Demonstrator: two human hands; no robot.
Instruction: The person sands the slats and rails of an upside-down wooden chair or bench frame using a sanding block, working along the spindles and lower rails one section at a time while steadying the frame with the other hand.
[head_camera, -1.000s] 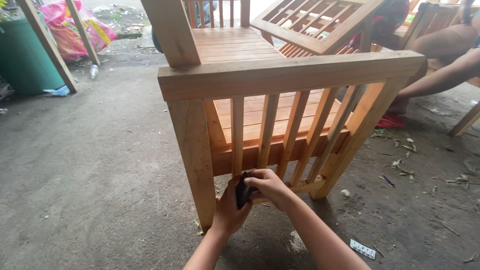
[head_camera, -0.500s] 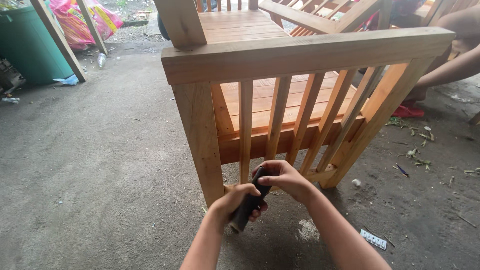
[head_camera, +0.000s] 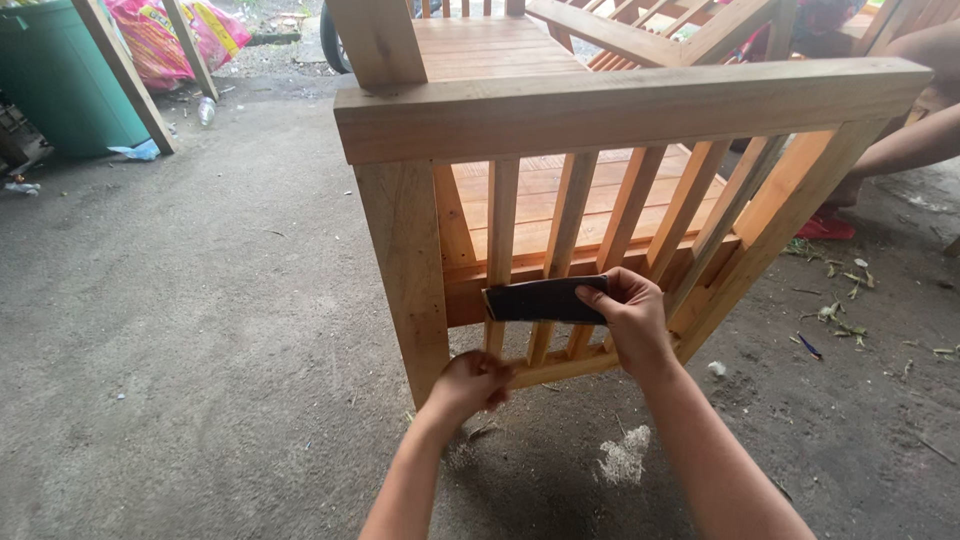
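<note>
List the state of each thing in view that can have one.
Sandpaper strip: unrolled, held flat across the slats.
Right hand: gripping the strip's right end.
Left hand: closed on the bottom rail.
Wooden chair: upright, unpainted.
Green bin: upright.
Sawdust pile: loose on the concrete.

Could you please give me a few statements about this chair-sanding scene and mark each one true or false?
1. The right hand holds a dark sheet of sandpaper against the slats. True.
2. The left hand rests on top of the armrest. False: it is down at the bottom rail.
3. The wooden chair stands on grass. False: it stands on a concrete floor.
4. A green bin stands at the upper left. True.
5. A small pile of sawdust lies near the right forearm. True.
</note>
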